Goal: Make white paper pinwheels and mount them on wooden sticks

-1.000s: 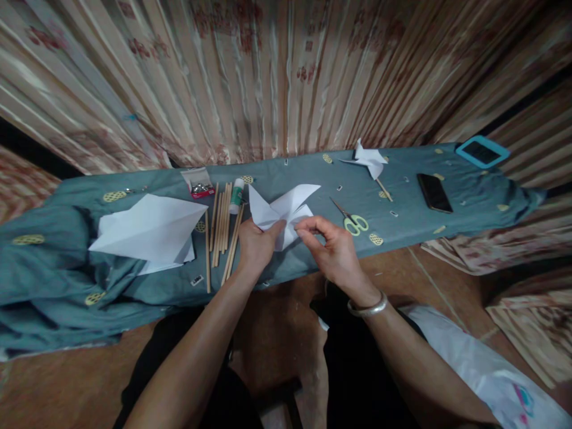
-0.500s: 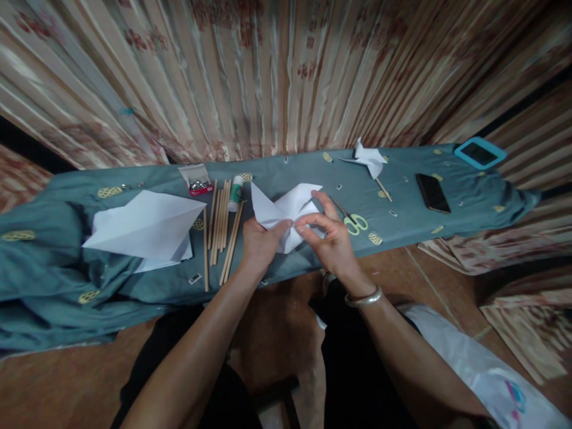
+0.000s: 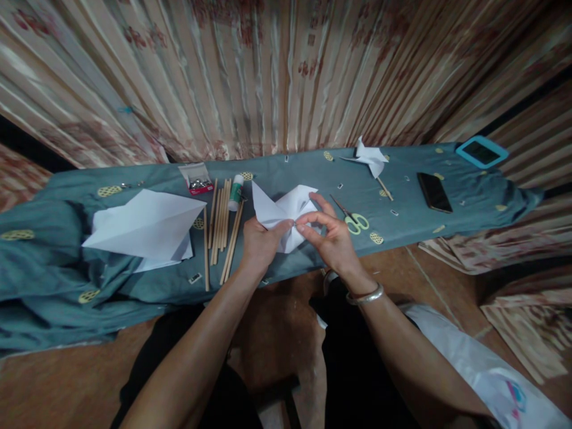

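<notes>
A folded white paper pinwheel [image 3: 280,210] lies on the grey-blue cloth [image 3: 313,179] at the middle of the table. My left hand [image 3: 260,244] pinches its centre from the left. From the right, my right hand [image 3: 333,238] pinches the same centre, thumb and forefinger meeting a small shiny point there; I cannot tell what that point is. A metal bangle [image 3: 365,297] circles my right wrist.
Wooden sticks [image 3: 222,226] and a glue stick [image 3: 235,193] lie left of the paper, beyond them white sheets [image 3: 145,229] and a pin box [image 3: 197,180]. Right: green-handled scissors [image 3: 353,219], a finished pinwheel [image 3: 370,159], a phone [image 3: 433,192], a teal-cased device [image 3: 481,152]. Curtain behind.
My right hand moved up and left over the paper, folded a flap inward and now pinches the centre beside my left fingers. The paper's right tip is tucked in.
</notes>
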### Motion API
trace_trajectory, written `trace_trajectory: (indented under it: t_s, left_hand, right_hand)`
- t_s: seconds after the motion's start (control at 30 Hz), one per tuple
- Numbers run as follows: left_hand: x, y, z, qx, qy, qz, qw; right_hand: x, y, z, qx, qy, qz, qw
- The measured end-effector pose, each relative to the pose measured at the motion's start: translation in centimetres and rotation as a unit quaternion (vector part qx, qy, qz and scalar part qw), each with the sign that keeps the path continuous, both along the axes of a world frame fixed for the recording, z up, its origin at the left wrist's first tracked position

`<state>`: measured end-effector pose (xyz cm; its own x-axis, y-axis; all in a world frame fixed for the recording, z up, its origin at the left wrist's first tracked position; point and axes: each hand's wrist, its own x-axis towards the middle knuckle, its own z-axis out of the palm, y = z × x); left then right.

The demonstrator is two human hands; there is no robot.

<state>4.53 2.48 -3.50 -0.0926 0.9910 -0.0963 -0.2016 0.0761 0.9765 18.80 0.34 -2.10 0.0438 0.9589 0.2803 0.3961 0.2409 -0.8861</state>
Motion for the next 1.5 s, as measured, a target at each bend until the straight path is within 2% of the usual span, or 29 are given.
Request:
trace_trajectory:
  t_s: [0.4, 1.5]
  left_hand:
    - [0.05, -0.08, 0.20, 0.005, -0.018, -0.005, 1.000]
    - [0.15, -0.08, 0.13, 0.015, 0.007, -0.003, 1.000]
  right_hand:
    - [0.09, 0.06, 0.00, -0.020, 0.030, 0.008, 0.999]
    - [-0.52, -0.32, -0.25, -0.014, 0.017, -0.017, 1.000]
